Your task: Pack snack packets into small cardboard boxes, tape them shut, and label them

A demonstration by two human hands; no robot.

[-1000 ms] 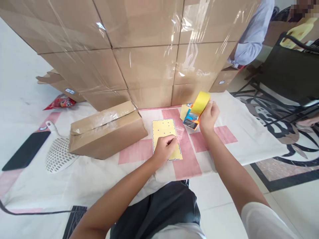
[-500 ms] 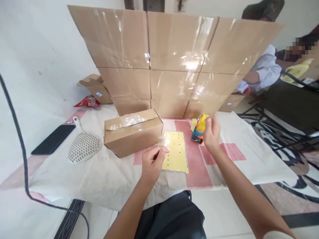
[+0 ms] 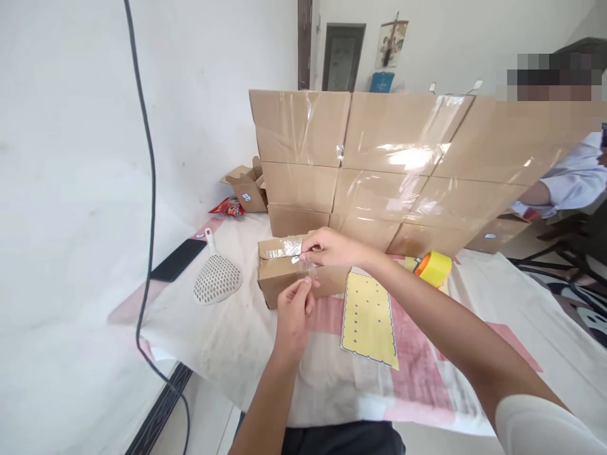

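Both hands meet mid-frame over small cardboard box (image 3: 284, 268) on cloth-covered table (image 3: 227, 354). Left hand (image 3: 293, 314) pinches lower end of clear tape strip (image 3: 303, 268); right hand (image 3: 331, 248) pinches upper end at box's taped top. Step in hand, by look: sealing box flap. Next move calls for pressing strip flat, smoothing along seam. Yellow tape roll (image 3: 434, 268) lies released right of centre, yellow card (image 3: 368, 319) beside box. No legible writing; small white labels on far boxes too tiny to read.
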